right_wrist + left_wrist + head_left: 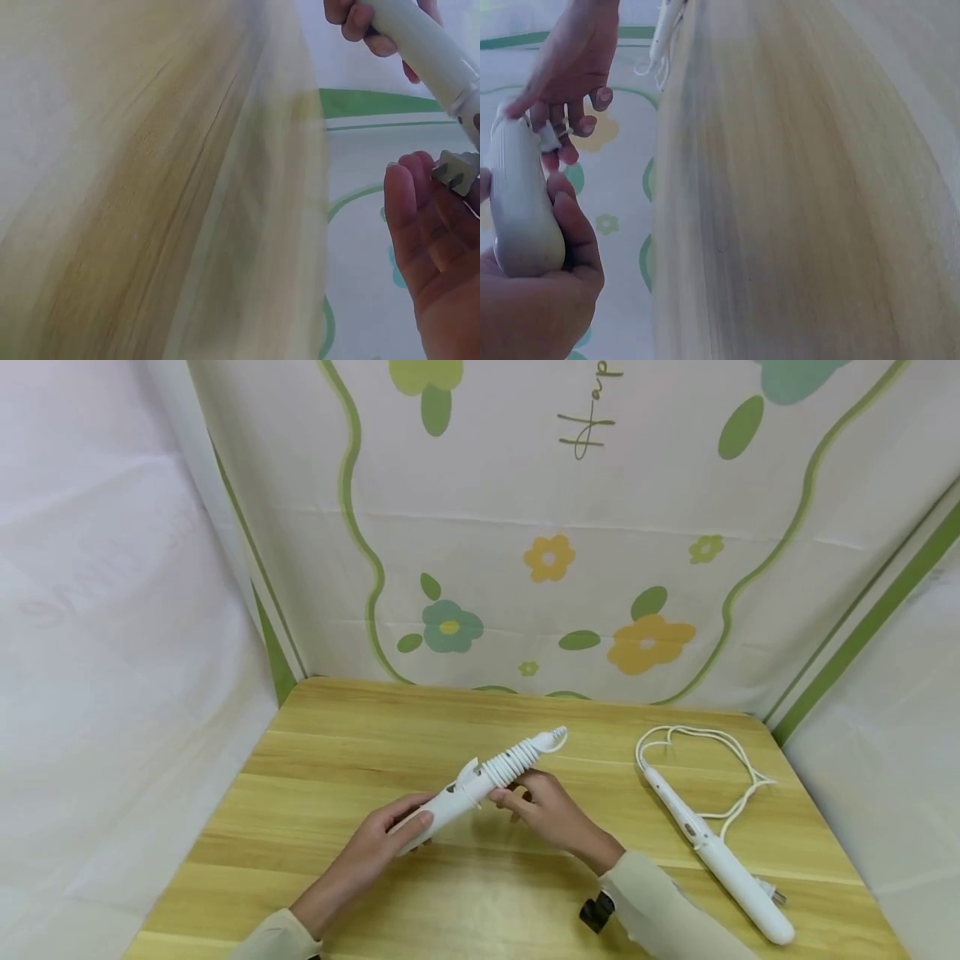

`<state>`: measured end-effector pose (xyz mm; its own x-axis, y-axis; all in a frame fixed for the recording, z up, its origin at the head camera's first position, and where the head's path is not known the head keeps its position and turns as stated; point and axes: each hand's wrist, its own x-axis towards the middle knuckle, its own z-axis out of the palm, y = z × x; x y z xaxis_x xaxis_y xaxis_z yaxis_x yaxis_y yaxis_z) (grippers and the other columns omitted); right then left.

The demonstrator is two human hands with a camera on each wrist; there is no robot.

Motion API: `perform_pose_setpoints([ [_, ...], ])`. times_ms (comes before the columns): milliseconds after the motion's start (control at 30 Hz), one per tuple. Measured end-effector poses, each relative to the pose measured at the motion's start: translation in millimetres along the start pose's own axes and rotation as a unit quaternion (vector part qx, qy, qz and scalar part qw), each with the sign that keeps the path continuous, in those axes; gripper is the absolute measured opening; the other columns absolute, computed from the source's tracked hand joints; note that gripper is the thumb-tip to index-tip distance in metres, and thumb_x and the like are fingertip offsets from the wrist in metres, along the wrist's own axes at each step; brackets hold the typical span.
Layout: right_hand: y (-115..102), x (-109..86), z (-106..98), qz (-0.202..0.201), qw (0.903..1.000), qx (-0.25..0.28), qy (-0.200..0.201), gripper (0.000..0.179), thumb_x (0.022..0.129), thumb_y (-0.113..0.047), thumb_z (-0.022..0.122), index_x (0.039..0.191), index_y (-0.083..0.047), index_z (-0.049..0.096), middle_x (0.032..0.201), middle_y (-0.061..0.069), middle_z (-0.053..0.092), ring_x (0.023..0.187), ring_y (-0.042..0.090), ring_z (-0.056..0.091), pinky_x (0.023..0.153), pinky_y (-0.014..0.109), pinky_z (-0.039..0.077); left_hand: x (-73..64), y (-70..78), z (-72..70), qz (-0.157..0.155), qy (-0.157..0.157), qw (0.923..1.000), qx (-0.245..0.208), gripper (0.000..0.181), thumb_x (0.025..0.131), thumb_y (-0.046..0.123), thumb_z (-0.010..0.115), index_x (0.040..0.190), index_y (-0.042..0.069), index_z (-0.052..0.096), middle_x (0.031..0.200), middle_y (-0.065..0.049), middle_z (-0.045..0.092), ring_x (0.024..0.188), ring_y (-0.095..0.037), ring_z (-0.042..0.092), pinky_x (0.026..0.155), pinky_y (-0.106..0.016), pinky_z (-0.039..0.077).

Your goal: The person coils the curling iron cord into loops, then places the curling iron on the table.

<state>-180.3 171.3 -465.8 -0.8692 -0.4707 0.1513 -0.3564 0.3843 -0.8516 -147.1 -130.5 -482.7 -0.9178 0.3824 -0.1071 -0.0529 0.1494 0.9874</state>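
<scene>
A white hair curling iron is held tilted above the table, its far end raised to the right. Its white cord is wound in several turns around the handle. My left hand grips the thick, rounded end, thumb on top; that end shows close up in the left wrist view. Beside the wound cord, my right hand holds the small white two-pin plug at its fingers. In the right wrist view, the right hand's fingers are only slightly bent, and its thumb is mostly hidden.
A second white curling iron lies on the wooden table at the right, its loose cord looped behind it and its plug beside it. A flower-print cloth hangs behind the table. A black object sits at the right sleeve.
</scene>
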Motion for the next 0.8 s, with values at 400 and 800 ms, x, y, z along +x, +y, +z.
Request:
perform_pose_setpoints([
  [400,5.7,28.4,9.6,0.081,0.9966,0.017,-0.006,0.044,0.115,-0.043,0.057,0.110,-0.005,0.078,0.100,0.025,0.075,0.083,0.048,0.069,0.063,0.053,0.062,10.6,2.2,-3.2,-0.001,0.101,0.9841,0.147,0.051,0.099,0.035,0.083,0.146,0.017,0.070,0.140,-0.008,0.072,0.111,-0.020,0.065,0.090,-0.037,0.053],
  [800,18.3,56.1,21.7,0.170,0.9854,0.000,0.012,0.070,0.110,-0.064,0.052,0.098,0.000,0.079,0.089,0.019,0.078,0.054,0.024,0.064,0.052,0.041,0.058,43.5,1.8,-28.3,0.021,0.077,0.9641,0.253,0.053,0.100,0.028,0.082,0.149,0.013,0.067,0.147,-0.015,0.068,0.127,-0.033,0.067,0.102,-0.057,0.055],
])
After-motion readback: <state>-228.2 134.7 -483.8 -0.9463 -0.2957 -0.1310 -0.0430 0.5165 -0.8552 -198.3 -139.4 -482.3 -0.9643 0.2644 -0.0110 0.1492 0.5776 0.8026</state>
